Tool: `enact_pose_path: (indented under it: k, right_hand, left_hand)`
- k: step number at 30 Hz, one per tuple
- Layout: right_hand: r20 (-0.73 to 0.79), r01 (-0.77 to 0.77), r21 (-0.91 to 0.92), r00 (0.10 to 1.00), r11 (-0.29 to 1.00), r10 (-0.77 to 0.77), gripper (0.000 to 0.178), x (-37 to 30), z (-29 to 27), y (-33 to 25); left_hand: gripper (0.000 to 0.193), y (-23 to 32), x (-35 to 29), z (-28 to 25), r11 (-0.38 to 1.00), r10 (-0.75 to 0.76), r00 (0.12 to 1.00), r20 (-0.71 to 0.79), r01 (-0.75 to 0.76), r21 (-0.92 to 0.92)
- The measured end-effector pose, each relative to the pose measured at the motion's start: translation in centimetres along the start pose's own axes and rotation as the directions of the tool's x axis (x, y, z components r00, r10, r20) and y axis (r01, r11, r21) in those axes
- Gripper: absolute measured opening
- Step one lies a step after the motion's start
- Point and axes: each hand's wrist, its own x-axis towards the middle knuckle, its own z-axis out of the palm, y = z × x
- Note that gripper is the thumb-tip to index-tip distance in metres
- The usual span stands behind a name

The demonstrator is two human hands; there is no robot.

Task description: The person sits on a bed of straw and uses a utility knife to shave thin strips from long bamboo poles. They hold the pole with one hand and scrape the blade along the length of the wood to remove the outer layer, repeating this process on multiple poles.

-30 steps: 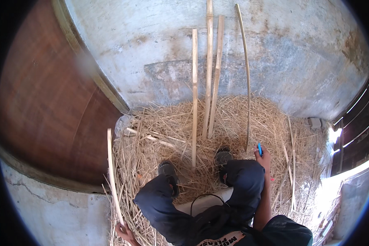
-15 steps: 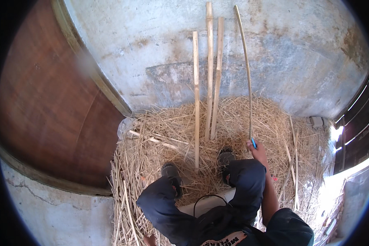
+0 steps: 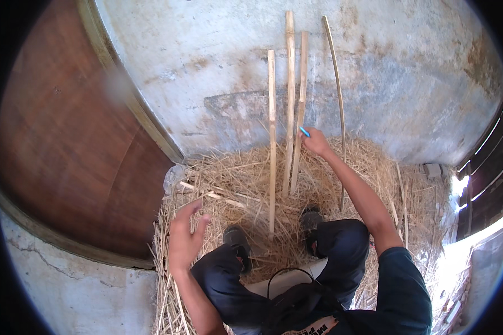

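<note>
My right hand (image 3: 317, 143) is closed around a slim blue pen-like object (image 3: 305, 132). It is right beside a split bamboo strip (image 3: 302, 84); whether the fingers also grip that strip I cannot tell. Just left of it stands a taller bamboo strip (image 3: 290, 72), and nearer me a third bamboo strip (image 3: 272, 139). A thin, slightly bent stick (image 3: 338, 89) leans on the wall farther right, touched by neither hand. My left hand (image 3: 186, 237), a little blurred, hovers above my left knee with fingers apart and nothing in it.
Dry straw and shavings (image 3: 223, 167) cover the floor around my shoes. A stained plaster wall (image 3: 240, 56) rises ahead. At left is a brown wooden panel (image 3: 78, 151) with a frame. A grey block (image 3: 432, 170) lies at the right, near dark slats (image 3: 489, 167).
My right hand has let go of the thin stick and moved forward and left to the bamboo strips, keeping the blue object. My left hand has risen into view from the lower edge.
</note>
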Motion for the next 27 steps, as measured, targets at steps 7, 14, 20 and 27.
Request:
enact_pose_path:
  k: [7, 14, 20, 27]
  right_hand:
    - [-0.531, 0.007, 0.07, 0.847, 0.998, 0.031, 0.032, 5.1, -1.6, 1.5]
    - [-0.478, -0.026, 0.26, 0.865, 0.965, 0.152, 0.045, 5.0, 3.3, 2.5]
    - [-0.401, -0.141, 0.358, 0.87, 0.923, 0.288, 0.058, 7.4, 5.9, 7.4]
    - [-0.403, -0.102, 0.464, 0.86, 0.88, 0.312, 0.043, 9.7, 6.7, 6.5]
  left_hand:
    - [0.05, 9.0, 1.2, 4.5, 0.952, 0.305, 0.786, 0.538, -0.254, -0.169]
    - [0.054, 4.8, 0.2, 8.0, 0.985, 0.172, 0.76, 0.627, -0.125, -0.118]
    - [0.055, 3.6, 0.7, 8.3, 0.994, 0.11, 0.795, 0.596, -0.095, -0.057]
    - [0.057, 3.9, 0.5, 8.1, 0.998, 0.034, 0.781, 0.624, 0.01, -0.066]
